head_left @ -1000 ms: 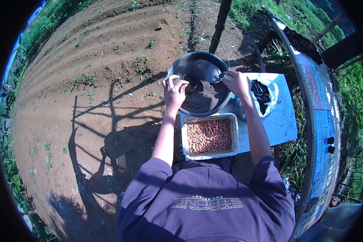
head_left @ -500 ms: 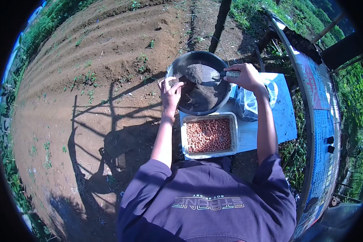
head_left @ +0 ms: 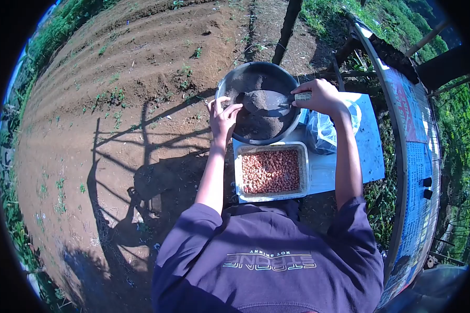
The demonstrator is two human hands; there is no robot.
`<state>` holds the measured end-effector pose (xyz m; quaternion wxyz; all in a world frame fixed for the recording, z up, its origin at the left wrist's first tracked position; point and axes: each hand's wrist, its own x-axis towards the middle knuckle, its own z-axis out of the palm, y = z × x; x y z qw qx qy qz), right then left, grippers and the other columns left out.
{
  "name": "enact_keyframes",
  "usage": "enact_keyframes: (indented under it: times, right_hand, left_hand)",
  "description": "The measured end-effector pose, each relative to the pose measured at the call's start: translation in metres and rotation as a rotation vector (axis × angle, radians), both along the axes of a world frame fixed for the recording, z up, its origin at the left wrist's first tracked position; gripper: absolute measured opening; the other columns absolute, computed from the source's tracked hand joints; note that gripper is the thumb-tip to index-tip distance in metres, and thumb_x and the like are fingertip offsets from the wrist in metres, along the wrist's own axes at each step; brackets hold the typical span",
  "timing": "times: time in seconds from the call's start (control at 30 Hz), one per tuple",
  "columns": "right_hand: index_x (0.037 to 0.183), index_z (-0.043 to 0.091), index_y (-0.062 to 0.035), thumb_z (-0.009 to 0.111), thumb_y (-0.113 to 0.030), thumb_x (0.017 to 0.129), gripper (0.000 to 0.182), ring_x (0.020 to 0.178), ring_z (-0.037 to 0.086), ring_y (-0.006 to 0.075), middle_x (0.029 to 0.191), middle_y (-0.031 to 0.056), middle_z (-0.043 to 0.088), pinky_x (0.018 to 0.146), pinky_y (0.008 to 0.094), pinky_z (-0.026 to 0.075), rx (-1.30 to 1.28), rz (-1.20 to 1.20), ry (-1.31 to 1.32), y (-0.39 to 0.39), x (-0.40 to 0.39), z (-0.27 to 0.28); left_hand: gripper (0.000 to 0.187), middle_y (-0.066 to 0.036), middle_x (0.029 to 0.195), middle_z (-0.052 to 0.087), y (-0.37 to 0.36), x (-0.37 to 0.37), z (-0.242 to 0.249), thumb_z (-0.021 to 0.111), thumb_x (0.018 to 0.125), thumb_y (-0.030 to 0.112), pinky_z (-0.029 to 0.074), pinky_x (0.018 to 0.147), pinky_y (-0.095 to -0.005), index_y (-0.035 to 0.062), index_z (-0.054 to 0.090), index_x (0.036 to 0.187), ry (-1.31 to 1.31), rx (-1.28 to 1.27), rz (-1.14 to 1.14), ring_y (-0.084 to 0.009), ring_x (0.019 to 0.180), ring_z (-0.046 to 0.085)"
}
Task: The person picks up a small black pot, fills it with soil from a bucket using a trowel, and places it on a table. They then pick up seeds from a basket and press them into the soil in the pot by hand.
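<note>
A round dark basin (head_left: pixel 223 86) holds loose dark soil (head_left: pixel 256 128). My right hand (head_left: pixel 321 97) is closed on the handle of a trowel (head_left: pixel 279 104), whose blade carries a heap of soil over the basin. At the basin's left rim is my left hand (head_left: pixel 224 116), fingers bent, with the thumb and fingertips close to a small dark thing by the blade's tip; what it holds, if anything, is too small to name. Just below the basin a pale rectangular basket (head_left: pixel 304 172) contains many reddish-brown seeds (head_left: pixel 269 169).
Under the basin and basket is a light blue table (head_left: pixel 368 141). A clear plastic bag (head_left: pixel 326 130) lies right of the basin. A metal-edged panel (head_left: pixel 397 115) stands at the right, and bare ridged soil (head_left: pixel 156 62) stretches left.
The trowel has risen slightly from the soil and now carries a heap on its blade. The basin appears slightly higher in view. My left hand has stayed near the rim.
</note>
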<state>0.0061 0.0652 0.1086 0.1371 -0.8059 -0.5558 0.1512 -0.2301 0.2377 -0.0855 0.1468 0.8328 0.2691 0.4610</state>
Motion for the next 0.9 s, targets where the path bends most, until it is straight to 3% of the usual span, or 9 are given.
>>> enact_keyframes:
  times: [0.3, 0.57, 0.9]
  right_hand:
    - [0.104, 0.079, -0.0237, 0.079, -0.037, 0.067, 0.039, 0.087, 0.072, 0.029, 0.091, 0.0137, 0.075, 0.084, 0.0382, 0.057, -0.09, -0.018, -0.103, 0.009, -0.009, 0.018]
    - [0.1, 0.08, -0.0215, 0.078, -0.036, 0.065, 0.038, 0.09, 0.072, 0.0293, 0.091, 0.0117, 0.075, 0.084, 0.0383, 0.057, -0.13, 0.023, -0.227, 0.023, -0.027, 0.042]
    - [0.099, 0.079, -0.0205, 0.076, -0.033, 0.066, 0.036, 0.091, 0.072, 0.0279, 0.093, 0.0104, 0.075, 0.083, 0.0382, 0.057, -0.158, 0.027, -0.269, 0.036, -0.039, 0.056]
  left_hand:
    - [0.014, -0.003, 0.109, 0.058, -0.007, 0.002, 0.009, 0.081, 0.076, 0.015, 0.044, 0.095, -0.039, 0.0213, 0.079, 0.088, 0.01, -0.048, 0.002, -0.0265, 0.111, 0.049]
    - [0.014, -0.004, 0.109, 0.059, -0.006, 0.005, 0.004, 0.081, 0.075, 0.016, 0.043, 0.096, -0.0402, 0.0197, 0.077, 0.088, 0.012, -0.057, 0.004, -0.0277, 0.11, 0.05]
    - [0.007, -0.005, 0.109, 0.058, -0.007, 0.003, 0.003, 0.075, 0.082, 0.02, 0.042, 0.096, -0.0405, 0.02, 0.077, 0.089, 0.023, -0.05, -0.004, -0.029, 0.112, 0.049]
